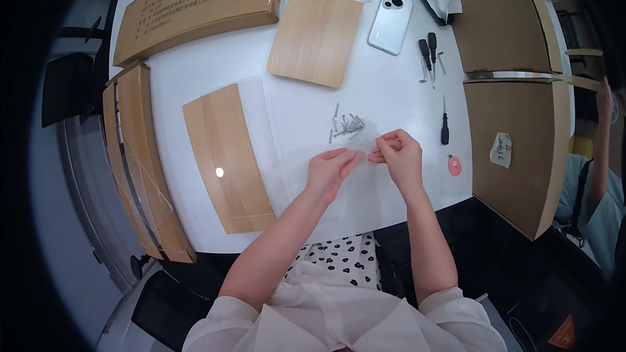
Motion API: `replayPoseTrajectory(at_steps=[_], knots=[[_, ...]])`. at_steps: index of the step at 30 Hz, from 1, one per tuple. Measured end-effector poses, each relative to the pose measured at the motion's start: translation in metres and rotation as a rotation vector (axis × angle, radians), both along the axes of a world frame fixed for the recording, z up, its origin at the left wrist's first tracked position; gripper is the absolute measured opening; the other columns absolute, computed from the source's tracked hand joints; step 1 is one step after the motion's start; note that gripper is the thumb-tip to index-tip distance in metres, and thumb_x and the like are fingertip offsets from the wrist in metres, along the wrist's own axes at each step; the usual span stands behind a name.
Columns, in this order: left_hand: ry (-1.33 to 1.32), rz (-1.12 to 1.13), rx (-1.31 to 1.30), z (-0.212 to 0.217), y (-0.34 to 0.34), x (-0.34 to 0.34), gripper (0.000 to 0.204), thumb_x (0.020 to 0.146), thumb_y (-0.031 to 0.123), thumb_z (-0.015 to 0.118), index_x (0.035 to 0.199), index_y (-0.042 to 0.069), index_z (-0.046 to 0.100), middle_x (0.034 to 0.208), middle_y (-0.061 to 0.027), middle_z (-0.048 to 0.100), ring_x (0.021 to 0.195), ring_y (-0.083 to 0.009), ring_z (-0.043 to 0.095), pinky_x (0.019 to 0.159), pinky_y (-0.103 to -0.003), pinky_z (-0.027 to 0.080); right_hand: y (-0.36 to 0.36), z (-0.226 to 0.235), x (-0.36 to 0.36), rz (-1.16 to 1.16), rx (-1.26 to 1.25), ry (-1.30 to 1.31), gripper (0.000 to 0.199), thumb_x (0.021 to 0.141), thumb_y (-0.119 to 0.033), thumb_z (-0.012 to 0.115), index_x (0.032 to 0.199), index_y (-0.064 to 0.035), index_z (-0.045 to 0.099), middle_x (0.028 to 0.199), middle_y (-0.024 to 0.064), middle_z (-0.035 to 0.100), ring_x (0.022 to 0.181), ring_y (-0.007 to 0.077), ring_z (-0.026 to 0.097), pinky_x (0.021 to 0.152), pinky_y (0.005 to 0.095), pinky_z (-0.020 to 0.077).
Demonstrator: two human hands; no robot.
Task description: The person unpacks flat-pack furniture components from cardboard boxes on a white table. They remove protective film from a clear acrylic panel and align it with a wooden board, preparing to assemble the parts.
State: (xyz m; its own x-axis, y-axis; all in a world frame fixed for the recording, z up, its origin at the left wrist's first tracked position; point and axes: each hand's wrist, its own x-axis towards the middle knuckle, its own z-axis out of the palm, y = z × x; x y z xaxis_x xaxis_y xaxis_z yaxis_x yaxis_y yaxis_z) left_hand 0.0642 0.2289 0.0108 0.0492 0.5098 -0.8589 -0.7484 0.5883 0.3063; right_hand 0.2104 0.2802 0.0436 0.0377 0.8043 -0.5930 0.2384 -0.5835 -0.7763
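At the middle of the white table, my left hand (330, 171) and my right hand (402, 160) face each other, fingertips pinched and a small gap apart. Between them they grip a small clear plastic bag (369, 134), thin and hard to make out against the table. Just beyond the fingers lies a loose pile of silver screws (349, 125), several of them scattered to its left. Whether any screw is still inside the bag I cannot tell.
Left stands a wood-grain panel (225, 156) beside a square wood-grain board (315, 38). A white phone (390, 23), screwdrivers (445, 129), hex keys (423, 72) and a pink disc (454, 165) lie rightward. Cardboard boxes (515, 156) line the edges; another person (596, 202) is at far right.
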Motion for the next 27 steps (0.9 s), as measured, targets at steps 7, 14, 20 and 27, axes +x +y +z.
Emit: replayPoseTrajectory(at_steps=[7, 14, 20, 27], knots=[[0.581, -0.261, 0.103, 0.012, -0.003, -0.013, 0.017, 0.084, 0.006, 0.065, 0.089, -0.007, 0.055, 0.075, -0.0133, 0.064, 0.065, -0.0177, 0.066, 0.057, -0.026, 0.055, 0.016, -0.006, 0.05, -0.009, 0.072, 0.032, 0.012, 0.089, -0.009, 0.059, 0.09, 0.003, 0.062, 0.069, 0.0062, 0.062, 0.063, 0.0119, 0.062, 0.055, 0.0223, 0.0495], [0.716, -0.22, 0.18, 0.01, -0.014, -0.045, 0.014, 0.085, 0.005, 0.063, 0.091, -0.004, 0.055, 0.076, -0.0099, 0.062, 0.062, -0.0148, 0.064, 0.053, -0.025, 0.052, 0.037, -0.025, 0.062, -0.458, 0.185, 0.088, 0.029, 0.091, -0.007, 0.054, 0.118, 0.0034, 0.049, 0.096, 0.0101, 0.057, 0.071, 0.0156, 0.061, 0.063, 0.0241, 0.0508], [0.81, -0.128, 0.218, 0.012, -0.038, -0.071, 0.01, 0.087, 0.003, 0.06, 0.093, -0.002, 0.055, 0.079, -0.0085, 0.061, 0.066, -0.0129, 0.062, 0.057, -0.023, 0.05, -0.022, -0.019, 0.016, -0.058, 0.074, -0.081, 0.032, 0.084, -0.003, 0.064, 0.112, 0.001, 0.049, 0.088, 0.0062, 0.053, 0.064, 0.0134, 0.06, 0.058, 0.0243, 0.0501], [0.799, -0.105, 0.223, 0.01, -0.051, -0.087, 0.007, 0.088, 0.002, 0.058, 0.093, -0.003, 0.055, 0.079, -0.0086, 0.061, 0.067, -0.0126, 0.061, 0.058, -0.023, 0.051, -0.038, -0.036, -0.012, 0.297, 0.399, -0.527, 0.022, 0.078, 0.001, 0.064, 0.099, 0.0026, 0.055, 0.087, 0.0146, 0.057, 0.068, 0.0227, 0.06, 0.061, 0.0303, 0.0494]])
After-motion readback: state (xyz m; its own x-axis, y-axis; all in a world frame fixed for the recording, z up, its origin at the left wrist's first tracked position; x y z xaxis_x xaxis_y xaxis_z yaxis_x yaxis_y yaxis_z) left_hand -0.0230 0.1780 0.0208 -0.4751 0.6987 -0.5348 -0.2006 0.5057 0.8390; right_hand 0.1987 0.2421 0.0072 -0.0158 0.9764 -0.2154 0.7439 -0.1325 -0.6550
